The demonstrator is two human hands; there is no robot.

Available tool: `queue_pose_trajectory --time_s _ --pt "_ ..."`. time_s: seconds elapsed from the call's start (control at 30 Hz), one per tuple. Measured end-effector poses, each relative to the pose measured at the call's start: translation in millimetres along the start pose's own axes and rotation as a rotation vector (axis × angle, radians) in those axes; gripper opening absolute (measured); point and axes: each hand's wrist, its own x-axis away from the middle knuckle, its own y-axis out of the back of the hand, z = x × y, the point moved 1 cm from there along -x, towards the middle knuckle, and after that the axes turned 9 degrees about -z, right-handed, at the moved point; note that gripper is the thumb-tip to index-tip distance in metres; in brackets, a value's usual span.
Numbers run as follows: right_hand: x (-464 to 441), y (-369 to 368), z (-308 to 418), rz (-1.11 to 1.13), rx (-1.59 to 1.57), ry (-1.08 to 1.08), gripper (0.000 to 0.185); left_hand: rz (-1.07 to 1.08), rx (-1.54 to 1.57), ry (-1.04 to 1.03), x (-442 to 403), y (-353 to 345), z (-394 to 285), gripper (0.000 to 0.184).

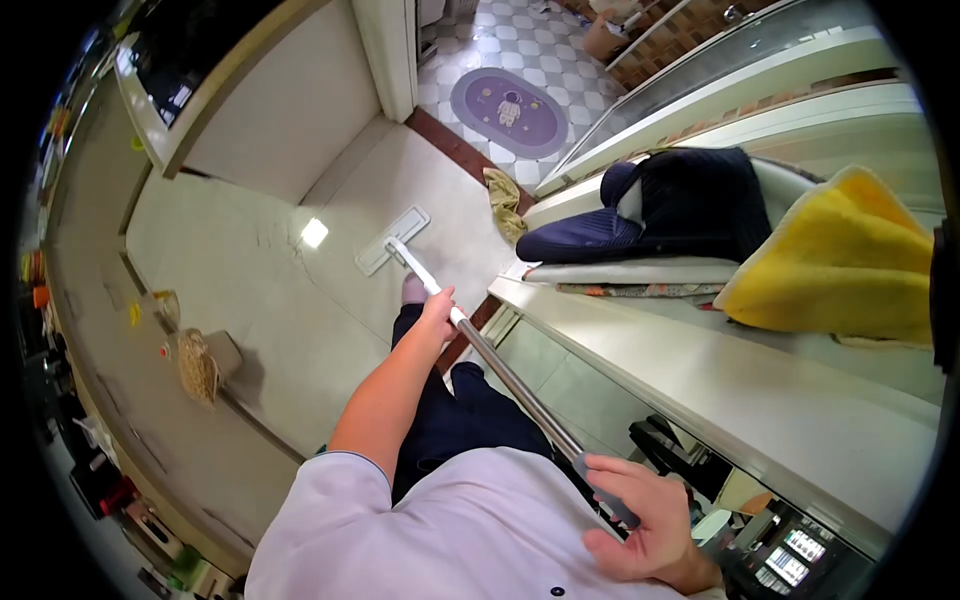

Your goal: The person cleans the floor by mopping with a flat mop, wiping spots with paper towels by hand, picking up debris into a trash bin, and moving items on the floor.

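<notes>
A flat mop [518, 385] slants across the view, with a steel pole, a white lower section and a grey end grip. Its white rectangular head [393, 241] lies on the pale tile floor, close to my foot. My left hand [437, 313] is closed around the white lower part of the pole. Lower right, near my shirt, my right hand [642, 515] holds the grey grip at the top end, fingers over it and thumb apart. The mop pad's underside is hidden.
A crumpled olive cloth [505, 203] lies by the doorway, before a purple oval mat [510, 112]. Dark blue clothes [690, 205] and a yellow towel [850, 265] rest on the right ledge [700, 370]. At left stand cabinets [110, 300] and a bin [215, 362].
</notes>
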Motion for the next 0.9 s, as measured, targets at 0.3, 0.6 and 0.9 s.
queue_pose_trajectory --time_s 0.3,0.6,0.9 --pt "-127 12 56 0.010 -0.362 -0.004 0.065 -0.006 -0.044 0.166 19 -16 -116 0.021" --pt "-175 20 11 -0.706 0.065 -0.096 0.038 0.215 0.067 0.197 55 -55 -239 0.023" --pt "-187 9 16 -0.580 0.260 -0.044 0.040 0.098 0.167 0.168 19 -72 -289 0.020"
